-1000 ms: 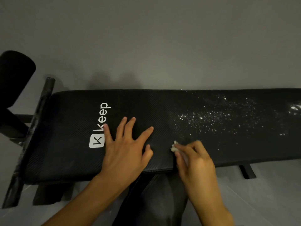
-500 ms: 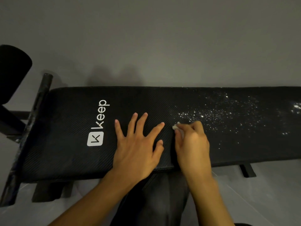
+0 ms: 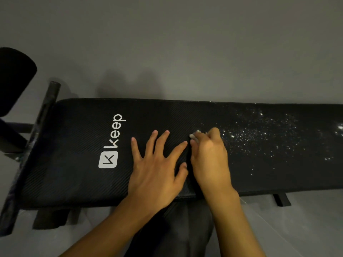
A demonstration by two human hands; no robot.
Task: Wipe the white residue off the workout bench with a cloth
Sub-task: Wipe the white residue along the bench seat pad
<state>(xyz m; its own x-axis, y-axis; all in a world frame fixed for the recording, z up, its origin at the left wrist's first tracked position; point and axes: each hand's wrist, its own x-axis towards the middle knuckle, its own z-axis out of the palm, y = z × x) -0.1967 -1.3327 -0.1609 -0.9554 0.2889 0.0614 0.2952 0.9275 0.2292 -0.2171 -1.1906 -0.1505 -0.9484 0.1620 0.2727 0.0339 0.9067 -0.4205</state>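
Head view. We are looking down on the workout bench [image 3: 74, 145]. Its long axis is running left to right across the frame. Its far long edge is lying along a grey wall [image 3: 167, 43], and its right end is running out of frame. The pad is black and flat, with a fine diagonal ribbed texture and rounded corners at the left end. A white "keep" logo [image 3: 117, 132] is sitting on the left part of the pad, its letters reading from the near edge toward the wall, across the long axis.

The white residue [image 3: 259, 138] is lying as loose specks and grains over the right half of the pad. It is thickest just to the right of our right hand [image 3: 209, 156], and a brighter patch is showing at the right frame edge.

We are resting our left hand [image 3: 156, 169] palm down on the pad between the logo and the right hand. Its fingers are lying straight and spread, pointing toward the wall and grasping nothing. Our right hand is working just beside it, with its fingers curled and pinching a small white cloth [image 3: 194, 135]. Only a scrap of the cloth is showing past the fingertips, at the left border of the residue. We cannot tell whether the two hands are touching.

A black cylindrical foam roller [image 3: 14, 80] is standing at the upper left. A dark tube [image 3: 46, 112] is crossing the left end of the bench. A dark foot [image 3: 282, 199] is projecting from under the near edge onto the pale floor [image 3: 306, 229].
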